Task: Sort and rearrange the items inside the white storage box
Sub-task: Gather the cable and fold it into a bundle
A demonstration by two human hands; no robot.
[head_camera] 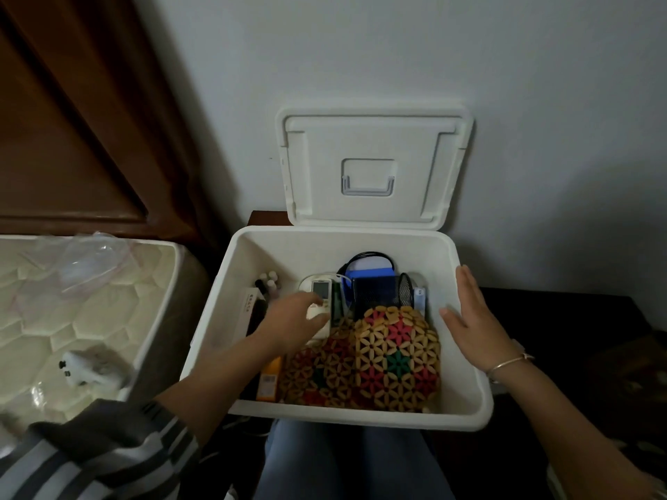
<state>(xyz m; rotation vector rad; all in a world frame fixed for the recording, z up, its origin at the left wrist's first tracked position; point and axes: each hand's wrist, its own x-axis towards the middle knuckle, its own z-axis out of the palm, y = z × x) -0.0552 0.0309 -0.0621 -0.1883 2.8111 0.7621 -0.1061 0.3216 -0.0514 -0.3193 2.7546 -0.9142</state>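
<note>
My left hand [292,321] reaches into the white storage box [361,420], fingers and thumb curled round the lower end of the white remote [321,290], which lies near the box's back left, just beside the small bottles [269,283]. My right hand [469,319] is flat, fingers straight and together, holding nothing, laid along the box's right rim. Two beaded mats [393,359] lean at the front. The lid [371,167] stands up behind.
</note>
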